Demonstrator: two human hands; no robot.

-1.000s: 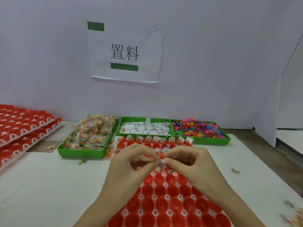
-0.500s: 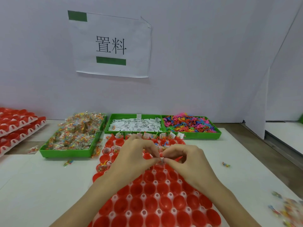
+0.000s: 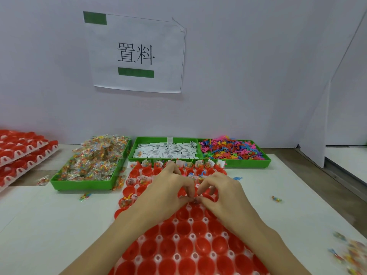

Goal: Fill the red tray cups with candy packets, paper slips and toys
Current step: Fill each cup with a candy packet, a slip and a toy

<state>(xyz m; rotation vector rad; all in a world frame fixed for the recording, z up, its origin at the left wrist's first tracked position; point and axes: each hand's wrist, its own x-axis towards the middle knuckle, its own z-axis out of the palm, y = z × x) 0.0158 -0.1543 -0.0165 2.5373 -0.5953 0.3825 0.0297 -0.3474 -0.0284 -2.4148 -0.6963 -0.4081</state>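
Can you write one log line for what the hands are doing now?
left hand + right hand: fingertips meet, pinching something small | over red tray | near cups empty

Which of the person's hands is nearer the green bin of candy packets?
Left. The left hand is over the red tray, toward the candy bin; the right hand lies beyond it, farther away.

both hands curled, fingertips meeting — pinching
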